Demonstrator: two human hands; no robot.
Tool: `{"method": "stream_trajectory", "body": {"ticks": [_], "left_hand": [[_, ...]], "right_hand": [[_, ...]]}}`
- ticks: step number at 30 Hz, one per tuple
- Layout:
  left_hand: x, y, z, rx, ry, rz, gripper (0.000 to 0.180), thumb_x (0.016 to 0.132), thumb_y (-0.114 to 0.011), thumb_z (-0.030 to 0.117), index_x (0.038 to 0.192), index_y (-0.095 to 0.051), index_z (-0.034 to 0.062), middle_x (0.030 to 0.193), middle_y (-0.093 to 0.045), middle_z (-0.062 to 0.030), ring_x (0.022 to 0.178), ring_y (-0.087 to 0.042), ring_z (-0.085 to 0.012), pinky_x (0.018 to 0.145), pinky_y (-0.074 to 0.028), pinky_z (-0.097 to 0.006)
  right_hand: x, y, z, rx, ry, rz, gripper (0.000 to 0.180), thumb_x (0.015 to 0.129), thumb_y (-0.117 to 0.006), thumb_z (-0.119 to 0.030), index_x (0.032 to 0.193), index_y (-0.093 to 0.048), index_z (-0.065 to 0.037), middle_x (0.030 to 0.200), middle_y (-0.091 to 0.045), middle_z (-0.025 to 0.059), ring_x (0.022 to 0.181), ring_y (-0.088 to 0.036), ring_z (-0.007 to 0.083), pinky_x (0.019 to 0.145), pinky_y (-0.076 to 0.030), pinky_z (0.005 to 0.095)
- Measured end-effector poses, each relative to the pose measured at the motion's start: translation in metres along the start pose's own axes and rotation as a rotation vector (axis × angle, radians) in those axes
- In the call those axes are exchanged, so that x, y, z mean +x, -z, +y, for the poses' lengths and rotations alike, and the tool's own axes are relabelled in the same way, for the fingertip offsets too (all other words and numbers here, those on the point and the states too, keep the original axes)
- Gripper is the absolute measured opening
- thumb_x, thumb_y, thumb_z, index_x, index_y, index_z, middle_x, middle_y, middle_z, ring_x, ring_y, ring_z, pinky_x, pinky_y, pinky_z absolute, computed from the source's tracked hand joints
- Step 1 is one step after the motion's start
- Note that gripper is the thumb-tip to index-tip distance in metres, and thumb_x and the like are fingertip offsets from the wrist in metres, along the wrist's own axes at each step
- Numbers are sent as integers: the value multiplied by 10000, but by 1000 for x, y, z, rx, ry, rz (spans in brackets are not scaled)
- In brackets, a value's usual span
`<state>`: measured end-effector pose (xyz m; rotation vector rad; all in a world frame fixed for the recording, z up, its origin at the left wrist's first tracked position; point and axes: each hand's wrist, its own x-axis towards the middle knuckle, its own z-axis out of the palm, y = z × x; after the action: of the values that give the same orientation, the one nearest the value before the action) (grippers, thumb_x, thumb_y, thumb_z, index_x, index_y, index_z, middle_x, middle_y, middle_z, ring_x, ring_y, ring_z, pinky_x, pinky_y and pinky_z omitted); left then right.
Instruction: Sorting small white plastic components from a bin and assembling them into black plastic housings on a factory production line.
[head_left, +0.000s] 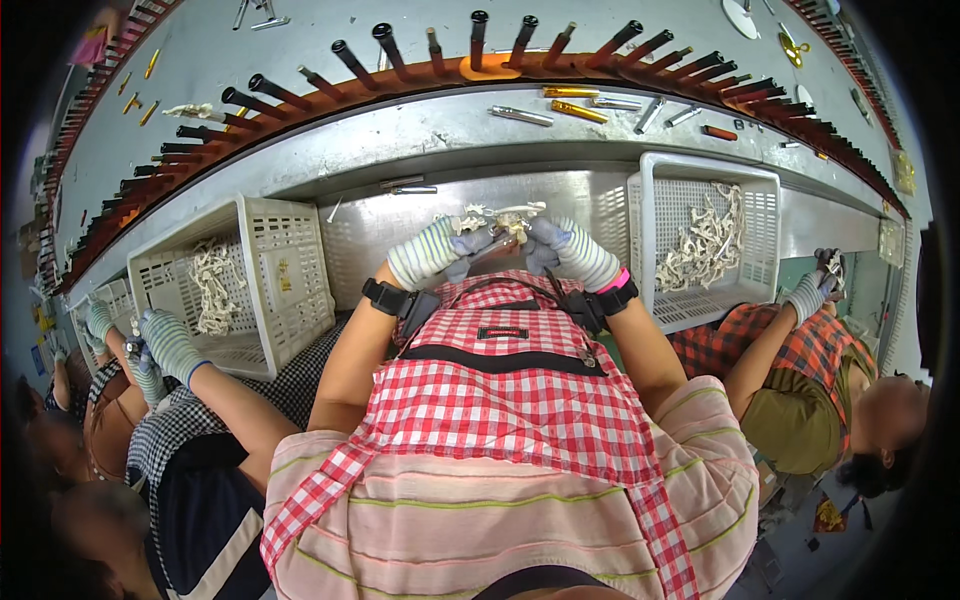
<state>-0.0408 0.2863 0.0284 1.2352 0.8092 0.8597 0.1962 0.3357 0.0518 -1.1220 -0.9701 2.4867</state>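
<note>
The left hand (440, 250) and right hand (575, 252) are clasping irregular off-white material (514, 222) close together. White baskets (292, 300) are flanking them.

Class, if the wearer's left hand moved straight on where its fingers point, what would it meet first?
Most likely the pale, irregular piece between the left hand and the right hand; depth and any contact are hard to judge.

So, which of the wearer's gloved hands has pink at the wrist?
The right hand: a pink band shows beside its black strap; the left hand shows none.
</note>
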Motion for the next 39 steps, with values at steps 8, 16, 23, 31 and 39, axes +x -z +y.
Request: {"method": "stream_trajectory", "body": {"ticks": [8,16,23,31,39], "left_hand": [[-11,6,47,-96,106,-67,338,836,-637,167,1145,-580,44,1060,-630,-86,942,-570,-186,857,-437,-305],[5,6,74,-412,157,-136,403,768,-715,191,1113,-593,22,1041,-635,-42,907,-550,-106,826,-440,-254],[14,6,102,-123,30,-183,412,767,-712,180,1128,-591,23,1067,-642,-83,903,-581,-143,838,-440,-274],[33,-45,138,-1323,-249,-448,237,779,-683,209,745,-543,20,706,-510,-54,390,-456,-148,377,-384,-279],[16,-3,130,-567,234,49,358,802,-653,291,1002,-623,-5,915,-621,-72,757,-536,-98,658,-446,-204]], "right_hand": [[-26,-60,-27,364,20,-222,541,806,-579,-549,863,-579,-11,594,-532,41,450,-449,115,471,-411,252],[-13,-38,-11,543,8,-309,811,702,-655,-585,1248,-441,-25,1085,-605,160,813,-615,198,614,-497,301],[-36,-57,-54,402,18,-292,953,654,-701,-556,1344,-315,-23,1309,-431,204,1105,-518,348,895,-484,458],[-17,-44,-37,708,374,-718,747,759,-635,-524,1244,-421,3,1122,-535,129,990,-551,205,874,-478,321],[-13,47,22,1148,150,-304,431,869,-594,-312,1138,-502,13,1019,-588,114,850,-604,191,744,-518,279]]}}
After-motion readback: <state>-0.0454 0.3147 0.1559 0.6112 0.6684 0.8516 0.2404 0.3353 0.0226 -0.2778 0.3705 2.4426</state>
